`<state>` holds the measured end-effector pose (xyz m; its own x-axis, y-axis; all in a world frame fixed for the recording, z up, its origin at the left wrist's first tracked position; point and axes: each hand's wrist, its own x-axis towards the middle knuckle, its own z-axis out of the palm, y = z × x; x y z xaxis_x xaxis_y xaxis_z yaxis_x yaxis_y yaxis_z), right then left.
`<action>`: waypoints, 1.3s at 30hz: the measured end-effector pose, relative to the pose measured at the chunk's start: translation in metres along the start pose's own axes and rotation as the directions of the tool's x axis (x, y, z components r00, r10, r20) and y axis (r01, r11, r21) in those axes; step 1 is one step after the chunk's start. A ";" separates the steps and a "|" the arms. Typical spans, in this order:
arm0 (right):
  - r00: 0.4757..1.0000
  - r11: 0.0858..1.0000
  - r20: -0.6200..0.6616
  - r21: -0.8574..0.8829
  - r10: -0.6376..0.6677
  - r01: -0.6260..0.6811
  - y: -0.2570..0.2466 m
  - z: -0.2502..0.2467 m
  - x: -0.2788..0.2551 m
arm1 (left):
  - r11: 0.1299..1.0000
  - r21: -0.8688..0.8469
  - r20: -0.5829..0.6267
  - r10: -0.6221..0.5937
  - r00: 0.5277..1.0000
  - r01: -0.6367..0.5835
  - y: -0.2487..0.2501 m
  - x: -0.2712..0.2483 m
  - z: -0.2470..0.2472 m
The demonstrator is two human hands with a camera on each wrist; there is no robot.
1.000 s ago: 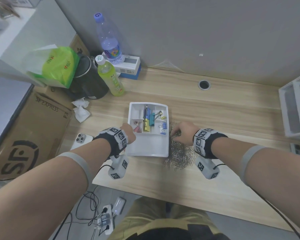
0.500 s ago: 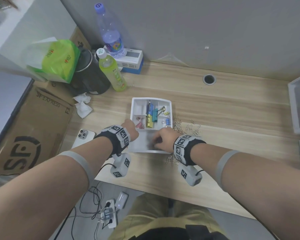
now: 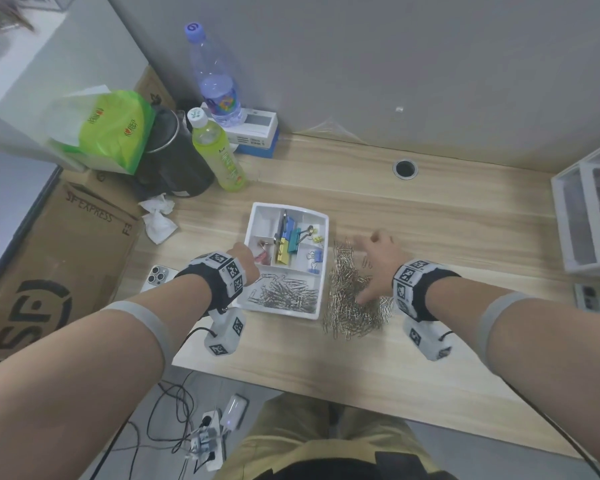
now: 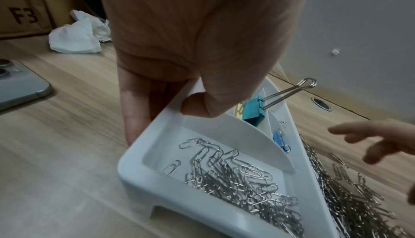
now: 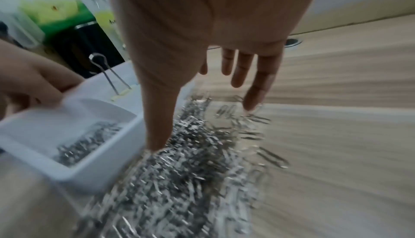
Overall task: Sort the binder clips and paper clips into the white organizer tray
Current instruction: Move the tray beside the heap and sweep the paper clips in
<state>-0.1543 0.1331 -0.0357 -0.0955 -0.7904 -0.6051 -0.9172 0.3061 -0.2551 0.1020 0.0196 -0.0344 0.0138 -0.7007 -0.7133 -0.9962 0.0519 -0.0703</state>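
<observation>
The white organizer tray (image 3: 321,268) sits mid-desk. Its near compartment holds a heap of silver paper clips (image 3: 286,294); its far compartments hold coloured binder clips (image 3: 288,242). My left hand (image 3: 248,259) grips the tray's left rim (image 4: 170,106), thumb inside, fingers outside. A loose pile of paper clips (image 3: 352,299) lies on the desk right of the tray. My right hand (image 3: 378,261) hovers spread over that pile, fingers straight, thumb tip (image 5: 157,140) and little finger (image 5: 253,98) touching clips. It holds nothing.
A phone (image 3: 158,277) lies left of the tray, crumpled tissue (image 3: 158,220) beyond it. Bottles (image 3: 218,154), a black pot and a green bag crowd the back left. White drawers (image 3: 589,209) stand at the right edge. A cable hole (image 3: 405,168) is behind.
My right hand dropped clips into the tray's near compartment, then moved back right over the loose pile with fingers spread. The left hand stayed on the tray's rim.
</observation>
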 end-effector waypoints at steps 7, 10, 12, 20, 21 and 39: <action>0.995 0.989 0.084 -0.145 0.046 -0.034 0.009 0.040 -0.011 | 0.999 0.004 -0.015 0.034 0.999 -0.034 -0.001 0.000 0.001; 1.000 0.992 0.016 -0.125 -0.006 0.008 -0.002 0.055 -0.006 | 0.998 -0.039 -0.006 0.047 0.999 -0.048 0.000 -0.001 0.004; 1.000 0.995 -0.012 -0.096 -0.029 0.028 -0.009 0.060 -0.003 | 0.996 -0.072 0.001 0.047 0.999 -0.047 0.001 0.000 0.006; 0.995 0.994 -0.085 0.094 -0.052 0.060 -0.019 0.061 0.005 | 0.984 -0.175 0.025 0.035 0.999 -0.030 0.007 0.001 0.011; 0.994 0.993 -0.092 0.100 -0.055 0.064 -0.020 0.062 0.005 | 0.983 -0.180 0.025 0.041 0.999 -0.035 0.007 0.001 0.011; 1.000 0.974 -0.008 0.225 -0.008 0.009 -0.013 0.036 0.003 | 0.963 -0.268 0.040 0.015 0.999 -0.004 0.018 -0.006 0.008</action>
<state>-0.1286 0.1455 -0.0616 -0.0914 -0.7967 -0.5974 -0.8076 0.4103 -0.4236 0.0850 0.0307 -0.0365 0.0024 -0.6712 -0.7413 -0.9829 -0.1380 0.1218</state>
